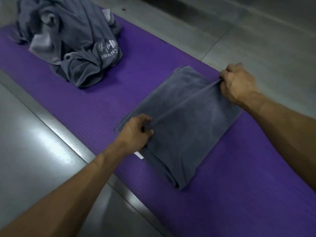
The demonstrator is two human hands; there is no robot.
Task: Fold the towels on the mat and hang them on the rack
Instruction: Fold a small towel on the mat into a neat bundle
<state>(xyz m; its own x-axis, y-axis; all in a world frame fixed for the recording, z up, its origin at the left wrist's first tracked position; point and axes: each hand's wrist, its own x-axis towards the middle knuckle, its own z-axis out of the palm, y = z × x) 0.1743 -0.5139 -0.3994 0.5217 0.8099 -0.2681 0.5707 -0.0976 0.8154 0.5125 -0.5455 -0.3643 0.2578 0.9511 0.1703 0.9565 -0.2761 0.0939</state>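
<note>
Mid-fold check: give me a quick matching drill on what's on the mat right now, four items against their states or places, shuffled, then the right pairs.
Items:
1. left hand
2. right hand
3. folded towel
4. towel pile

States:
A. crumpled, at the far end of the purple mat
B. pinches the ridge's near end
C. flat, with a raised ridge across it
D. pinches the ridge's far end

Pairs: 1-B, 2-D, 3-C, 4-A

I have a single wide-angle view from a camera on my head, looking forward and down, close over a purple ribbed foam mat (pixel 222 194) on glossy grey floor tiles (pixel 34 134). Both forearms reach in from the bottom edge.
</note>
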